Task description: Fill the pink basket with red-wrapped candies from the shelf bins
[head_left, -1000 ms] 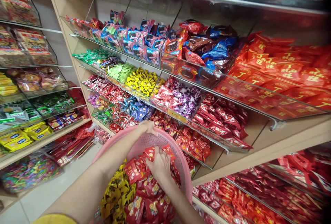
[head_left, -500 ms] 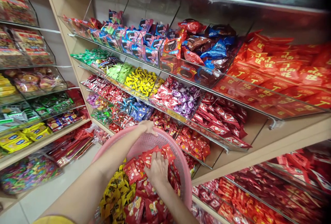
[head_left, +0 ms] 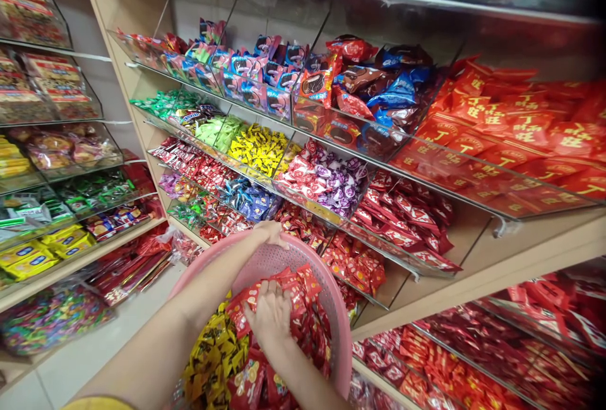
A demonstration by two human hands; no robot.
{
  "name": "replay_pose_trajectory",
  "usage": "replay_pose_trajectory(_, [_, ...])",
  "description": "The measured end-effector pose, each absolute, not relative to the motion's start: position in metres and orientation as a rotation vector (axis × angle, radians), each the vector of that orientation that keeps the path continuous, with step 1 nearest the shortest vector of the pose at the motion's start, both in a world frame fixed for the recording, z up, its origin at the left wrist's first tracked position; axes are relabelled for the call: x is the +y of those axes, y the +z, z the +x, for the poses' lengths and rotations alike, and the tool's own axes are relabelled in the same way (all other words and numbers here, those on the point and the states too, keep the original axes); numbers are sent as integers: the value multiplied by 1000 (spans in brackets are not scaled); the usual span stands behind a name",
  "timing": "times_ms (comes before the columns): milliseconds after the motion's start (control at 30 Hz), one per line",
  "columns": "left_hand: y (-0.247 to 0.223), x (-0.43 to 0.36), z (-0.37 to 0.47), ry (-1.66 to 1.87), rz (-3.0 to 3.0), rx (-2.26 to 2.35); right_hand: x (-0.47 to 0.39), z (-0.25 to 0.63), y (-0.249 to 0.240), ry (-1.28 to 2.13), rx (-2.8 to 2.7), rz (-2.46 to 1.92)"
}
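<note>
Your left hand (head_left: pixel 267 233) gripped the rim of the pink basket (head_left: pixel 339 315) beneath both hands, probably to steady it, while your right hand (head_left: pixel 271 314), fingers loosely bent, rested on red packets (head_left: pixel 305 309), hold unclear, yellow packets (head_left: pixel 216 359) beside its wrist.

Fairly bright (dark upper-right corner)
</note>
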State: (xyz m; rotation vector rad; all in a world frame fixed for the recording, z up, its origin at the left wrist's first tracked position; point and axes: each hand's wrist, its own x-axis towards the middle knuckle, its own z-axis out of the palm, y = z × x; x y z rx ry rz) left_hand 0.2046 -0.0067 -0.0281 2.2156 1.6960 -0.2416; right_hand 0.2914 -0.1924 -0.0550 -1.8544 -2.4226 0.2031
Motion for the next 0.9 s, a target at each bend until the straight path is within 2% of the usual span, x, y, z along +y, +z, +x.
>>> replay_pose_trajectory(333, [-27,-8,205,-240,2200,1719,-197,293,-63,37,-2497,-1851])
replay_pose_trajectory(567, [-33,-4,205,-240,2190,1729,-171,344,-29,221,-2268,-1940])
replay_pose_trajectory(733, [-28,-6,205,-251,2186,1714,-157,379,-26,157,-2189,-2078])
replay_pose_trajectory(900, [-29,-6,205,-225,2202,1710,-166,370,-40,-10,-2251,-2045])
